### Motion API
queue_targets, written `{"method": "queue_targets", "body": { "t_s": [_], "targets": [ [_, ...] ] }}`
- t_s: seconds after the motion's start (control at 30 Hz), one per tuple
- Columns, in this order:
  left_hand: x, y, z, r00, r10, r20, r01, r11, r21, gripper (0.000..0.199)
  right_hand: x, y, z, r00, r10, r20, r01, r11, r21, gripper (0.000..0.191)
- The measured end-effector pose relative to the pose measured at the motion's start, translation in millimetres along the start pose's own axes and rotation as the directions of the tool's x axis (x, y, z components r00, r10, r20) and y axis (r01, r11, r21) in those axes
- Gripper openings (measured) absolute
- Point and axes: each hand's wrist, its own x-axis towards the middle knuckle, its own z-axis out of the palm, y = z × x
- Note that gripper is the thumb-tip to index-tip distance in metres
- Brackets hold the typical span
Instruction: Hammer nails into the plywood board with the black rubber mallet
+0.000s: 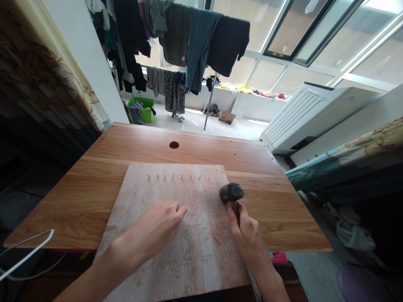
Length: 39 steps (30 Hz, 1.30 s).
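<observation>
A pale, worn board [201, 251] lies on the wooden table. Several thin nails [173, 176] stand in a row near its far edge, some leaning slightly. My left hand [165, 218] is over the middle of the board, nearer to me than the nails, its fingers curled closed; what they hold, if anything, is hidden. At the board's right side, my right hand [247, 228] is wrapped round the handle of a hammer with a dark, rounded head [232, 192]. The hammer head is above the board's right edge, to the right of the nail row.
The wooden table [283, 201] extends beyond the board, with a round hole [174, 144] near its far side. A white cable [31, 253] loops at the left edge. Behind are hanging clothes [201, 42], a green basket [146, 114] and a white cabinet-like object [302, 113].
</observation>
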Motion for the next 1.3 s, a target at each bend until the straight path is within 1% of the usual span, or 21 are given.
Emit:
{"method": "queue_targets", "body": {
  "t_s": [0.07, 0.1, 0.17, 0.23, 0.3, 0.33, 0.37, 0.4, 0.47, 0.57, 0.7, 0.9, 1.03, 1.2, 1.3],
  "targets": [
    [14.0, -3.9, -8.8, 0.994, 0.102, -0.040, -0.107, 0.985, -0.135, 0.025, 0.1, -1.0, -0.8, 1.000, 0.005, 0.001, -0.005, 1.000, -0.004, 0.057],
    [23.6, -5.9, -14.3, 0.985, 0.158, -0.073, -0.170, 0.963, -0.210, 0.023, 0.3, -1.7, -1.4, 1.000, 0.009, 0.001, -0.009, 1.000, -0.008, 0.056],
    [47.4, -10.1, -25.3, 0.957, 0.216, -0.196, -0.269, 0.914, -0.305, 0.019, 0.7, -2.9, -2.5, 1.000, 0.016, -0.001, -0.016, 1.000, -0.015, 0.055],
    [75.2, -14.0, -33.0, 0.917, 0.204, -0.342, -0.328, 0.873, -0.360, 0.017, 0.9, -3.9, -3.5, 1.000, 0.022, -0.001, -0.022, 1.000, -0.020, 0.054],
    [102.9, -16.8, -34.7, 0.875, 0.149, -0.460, -0.368, 0.822, -0.434, 0.014, 0.9, -4.9, -4.1, 1.000, 0.026, 0.004, -0.025, 0.999, -0.024, 0.053],
    [115.3, -17.7, -33.2, 0.862, 0.116, -0.493, -0.372, 0.805, -0.461, 0.014, 0.9, -5.4, -4.4, 1.000, 0.028, 0.005, -0.028, 0.999, -0.025, 0.053],
    [126.1, -18.1, -30.3, 0.859, 0.090, -0.504, -0.362, 0.803, -0.474, 0.014, 0.9, -5.9, -4.6, 0.999, 0.031, 0.006, -0.031, 0.999, -0.026, 0.053],
    [134.9, -18.3, -26.7, 0.864, 0.071, -0.498, -0.339, 0.815, -0.471, 0.014, 1.0, -6.4, -4.8, 0.999, 0.034, 0.008, -0.034, 0.999, -0.026, 0.052],
    [146.4, -17.7, -18.8, 0.886, 0.064, -0.459, -0.273, 0.872, -0.407, 0.016, 1.3, -7.1, -5.0, 0.999, 0.038, 0.013, -0.038, 0.999, -0.023, 0.051],
    [151.7, -15.4, -11.3, 0.911, 0.077, -0.406, -0.195, 0.946, -0.259, 0.017, 1.9, -7.5, -4.9, 0.999, 0.044, 0.026, -0.044, 0.999, -0.013, 0.050],
    [149.9, -10.0, -9.7, 0.923, 0.090, -0.374, -0.161, 0.973, -0.165, 0.018, 2.2, -7.0, -4.8, 0.998, 0.053, 0.028, -0.053, 0.999, 0.003, 0.054],
    [146.6, -3.9, -9.9, 0.936, 0.012, -0.352, -0.051, 0.993, -0.102, 0.014, 2.1, -7.1, -5.4, 0.998, 0.050, 0.043, -0.051, 0.998, 0.027, 0.054],
    [145.3, -4.7, -11.1, 0.944, 0.036, -0.329, -0.056, 0.997, -0.050, 0.013, 1.9, -7.7, -5.2, 0.997, 0.068, 0.044, -0.069, 0.997, 0.033, 0.054],
    [144.3, -9.4, -11.1, 0.945, 0.078, -0.319, -0.097, 0.994, -0.045, 0.016, 2.0, -9.2, -7.0, 0.996, 0.078, 0.050, -0.080, 0.996, 0.041, 0.053],
    [143.7, -11.1, -11.0, 0.951, 0.080, -0.300, -0.095, 0.995, -0.035, 0.016, 2.5, -9.3, -8.0, 0.995, 0.088, 0.057, -0.090, 0.995, 0.043, 0.054]
  ]
}}
